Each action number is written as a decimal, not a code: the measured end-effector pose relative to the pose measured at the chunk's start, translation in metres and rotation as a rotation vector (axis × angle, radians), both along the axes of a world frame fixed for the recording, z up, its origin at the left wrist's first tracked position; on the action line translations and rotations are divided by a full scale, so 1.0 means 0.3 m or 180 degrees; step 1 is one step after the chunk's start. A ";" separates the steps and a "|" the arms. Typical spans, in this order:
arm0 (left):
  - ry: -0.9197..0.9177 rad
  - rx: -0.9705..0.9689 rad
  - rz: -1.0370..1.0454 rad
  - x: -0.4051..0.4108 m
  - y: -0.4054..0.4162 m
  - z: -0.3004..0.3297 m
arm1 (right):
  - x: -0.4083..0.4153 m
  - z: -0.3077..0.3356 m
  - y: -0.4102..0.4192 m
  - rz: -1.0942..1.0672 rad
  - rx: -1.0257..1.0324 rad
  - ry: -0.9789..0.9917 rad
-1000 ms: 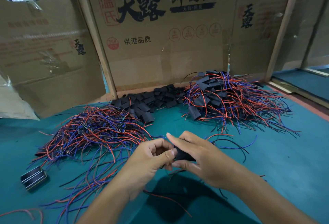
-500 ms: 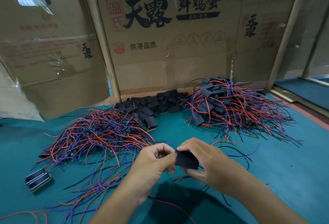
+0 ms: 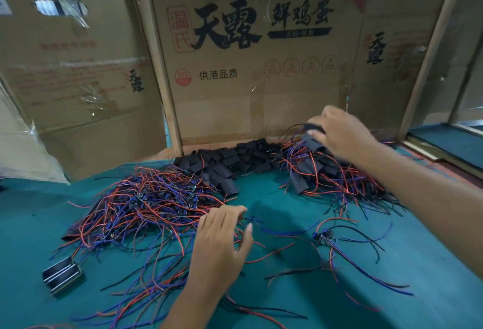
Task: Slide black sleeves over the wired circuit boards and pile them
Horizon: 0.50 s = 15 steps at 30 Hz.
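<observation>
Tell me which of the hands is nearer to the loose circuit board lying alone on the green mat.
Left. The left hand hovers just to the left of the loose circuit board, over the unsleeved wire pile. The right hand is farther back, at the top of the finished pile.

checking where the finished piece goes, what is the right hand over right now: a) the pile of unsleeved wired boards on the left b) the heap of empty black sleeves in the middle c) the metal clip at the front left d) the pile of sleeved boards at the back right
d: the right hand reaches over the pile of sleeved boards at the back right, with a black sleeve at its fingertips.
</observation>
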<state>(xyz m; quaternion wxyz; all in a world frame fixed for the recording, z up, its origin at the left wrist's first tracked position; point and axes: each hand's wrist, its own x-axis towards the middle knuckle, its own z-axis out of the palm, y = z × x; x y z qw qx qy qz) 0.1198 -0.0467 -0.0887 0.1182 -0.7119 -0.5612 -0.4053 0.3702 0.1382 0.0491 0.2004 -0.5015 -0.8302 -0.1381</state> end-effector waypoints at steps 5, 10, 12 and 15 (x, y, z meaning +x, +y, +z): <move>0.0269 0.0378 -0.0012 -0.001 0.027 -0.012 | 0.023 0.034 0.191 -0.1015 -0.0116 -0.0240; 0.0421 0.0462 0.0259 0.016 0.031 -0.007 | -0.266 -0.080 0.165 -0.0456 -0.0281 0.0228; 0.0397 0.0438 0.0329 0.017 0.029 -0.003 | -0.434 -0.173 0.139 -0.0001 -0.0793 0.0089; 0.0411 0.0409 0.0328 0.008 0.023 -0.003 | -0.582 -0.284 0.145 -0.0094 -0.1085 -0.0034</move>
